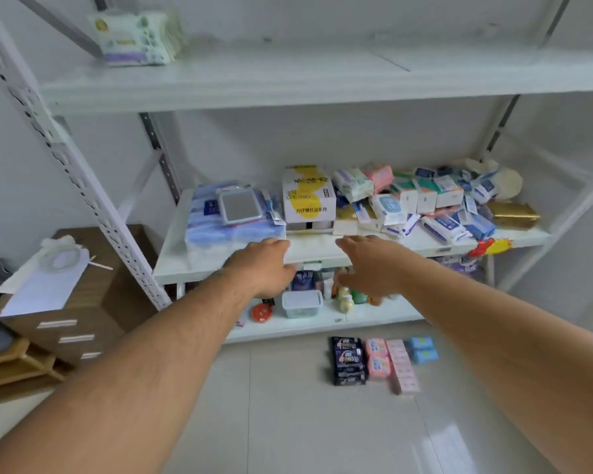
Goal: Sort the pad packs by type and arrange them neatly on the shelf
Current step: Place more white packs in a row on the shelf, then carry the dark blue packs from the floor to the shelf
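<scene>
Wooden cabinet (83,302): far left on the floor, with white paper and a roll of tape on top; cut off by the picture's left edge.
Top shelf (288,80): bare but for one pale wipes pack (134,37) at its left end.
Middle shelf (220,261): crowded. From the left, a blue bundle (233,217) with a small mirror-like panel lying on it, then a white-and-yellow carton (308,195), then a loose heap of small boxes and tubes (435,203) running to the right, ending at a gold packet (514,215).
Left hand (264,268): empty, palm down, fingers spread loosely, over the near edge of the middle shelf just in front of the blue bundle.
Right hand (370,265): empty, palm down, fingers loosely extended, at the same edge in front of the carton; a bare strip of shelf lies between the hands.
Bottom shelf (322,323): a clear lidded tub, bottles and a red round item, partly hidden behind both hands and hard to make out.
Pad packs (380,362): on the floor tiles, below and nearer than the hands, slightly right of them, well apart from both. Sorted in rows: black on the left, then pink, pale pink, and blue on the right. Print is too blurred to read.
</scene>
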`<move>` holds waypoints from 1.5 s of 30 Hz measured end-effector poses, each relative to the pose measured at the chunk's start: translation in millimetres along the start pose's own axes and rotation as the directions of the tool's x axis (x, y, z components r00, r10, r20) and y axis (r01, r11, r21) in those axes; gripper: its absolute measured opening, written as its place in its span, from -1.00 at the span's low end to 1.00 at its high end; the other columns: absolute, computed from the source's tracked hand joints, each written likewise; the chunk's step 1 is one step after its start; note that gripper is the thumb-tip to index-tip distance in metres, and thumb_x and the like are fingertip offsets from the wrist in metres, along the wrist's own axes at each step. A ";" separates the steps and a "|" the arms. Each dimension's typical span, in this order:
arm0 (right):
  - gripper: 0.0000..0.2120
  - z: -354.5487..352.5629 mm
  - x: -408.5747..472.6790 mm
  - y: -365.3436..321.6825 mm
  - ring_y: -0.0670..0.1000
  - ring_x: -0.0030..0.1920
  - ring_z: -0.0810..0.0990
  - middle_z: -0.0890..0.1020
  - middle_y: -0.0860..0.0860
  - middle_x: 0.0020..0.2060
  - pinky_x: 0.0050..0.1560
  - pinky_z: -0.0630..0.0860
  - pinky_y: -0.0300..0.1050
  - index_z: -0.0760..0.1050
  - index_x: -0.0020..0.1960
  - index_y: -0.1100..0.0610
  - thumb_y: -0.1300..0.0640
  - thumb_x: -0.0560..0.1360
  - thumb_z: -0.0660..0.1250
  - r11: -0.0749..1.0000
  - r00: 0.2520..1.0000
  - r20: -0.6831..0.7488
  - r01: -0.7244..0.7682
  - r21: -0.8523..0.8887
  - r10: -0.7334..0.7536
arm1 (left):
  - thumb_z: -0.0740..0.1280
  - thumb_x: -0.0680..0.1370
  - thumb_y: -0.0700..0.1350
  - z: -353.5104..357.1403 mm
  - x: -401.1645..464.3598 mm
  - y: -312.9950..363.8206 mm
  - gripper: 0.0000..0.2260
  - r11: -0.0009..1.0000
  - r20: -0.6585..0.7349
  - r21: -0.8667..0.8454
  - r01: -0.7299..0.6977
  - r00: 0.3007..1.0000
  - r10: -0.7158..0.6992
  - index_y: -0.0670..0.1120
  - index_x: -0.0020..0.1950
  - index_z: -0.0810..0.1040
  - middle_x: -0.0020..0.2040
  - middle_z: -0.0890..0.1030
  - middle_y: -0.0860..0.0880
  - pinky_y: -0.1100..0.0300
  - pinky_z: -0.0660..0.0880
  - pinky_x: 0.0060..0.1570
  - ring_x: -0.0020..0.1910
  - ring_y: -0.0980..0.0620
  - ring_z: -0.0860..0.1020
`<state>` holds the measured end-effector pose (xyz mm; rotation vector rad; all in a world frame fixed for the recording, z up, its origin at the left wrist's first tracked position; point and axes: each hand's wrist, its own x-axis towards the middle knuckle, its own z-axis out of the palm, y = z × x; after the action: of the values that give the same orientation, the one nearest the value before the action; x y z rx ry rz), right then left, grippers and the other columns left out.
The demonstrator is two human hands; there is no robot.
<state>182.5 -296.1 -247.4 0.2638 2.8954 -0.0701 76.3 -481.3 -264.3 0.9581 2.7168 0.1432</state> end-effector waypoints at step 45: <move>-0.43 535.2 153.7 274.9 0.12 0.35 0.46 0.43 0.02 0.40 0.24 0.47 0.02 0.26 0.50 0.05 -0.14 0.58 0.29 0.981 0.889 0.450 -0.149 0.120 0.080 | 0.16 0.63 0.02 539.1 258.2 82.5 -0.55 0.975 0.361 -0.117 0.188 0.923 -0.135 0.02 0.52 0.22 0.50 0.31 0.00 0.00 0.45 0.25 0.37 -0.09 0.41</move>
<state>206.8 -36.0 -810.8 0.3900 2.4153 -0.2920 79.0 -250.9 -821.9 0.6415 2.4015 0.1289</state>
